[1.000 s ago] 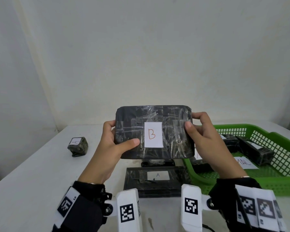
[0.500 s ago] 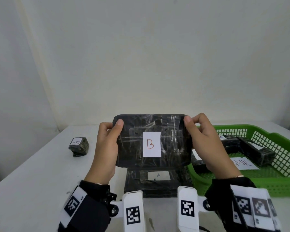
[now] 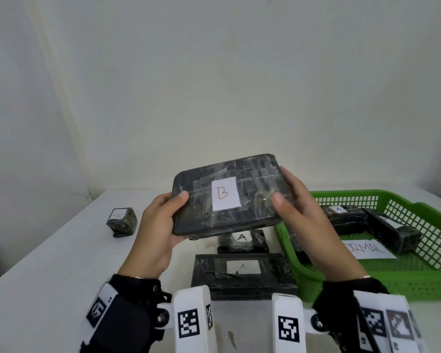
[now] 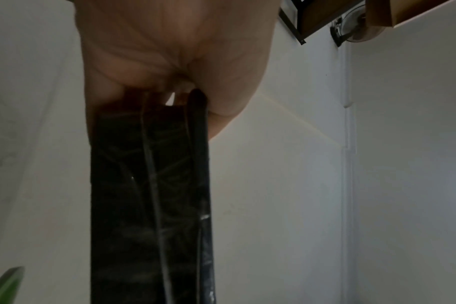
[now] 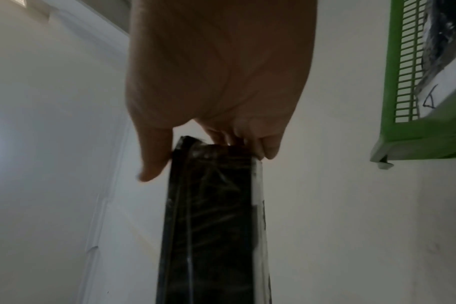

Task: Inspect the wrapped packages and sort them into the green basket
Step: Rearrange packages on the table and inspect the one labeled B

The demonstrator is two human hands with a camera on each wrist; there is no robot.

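A flat black wrapped package with a white label marked B is held up above the table, tilted with its right end higher. My left hand grips its left end, thumb on the front face. My right hand grips its right end the same way. The left wrist view shows the package edge running out from the palm; the right wrist view shows the other edge pinched between thumb and fingers. The green basket stands at the right and holds several black packages and a paper sheet.
On the white table below the held package lie two black packages labelled A, a large flat one near me and a smaller one behind it. A small wrapped cube marked A sits at the left. A wall rises behind.
The B package has tipped from level to slanted, its right end up, and its face now leans back toward me. Both hands shifted their hold, thumbs back on the front face.
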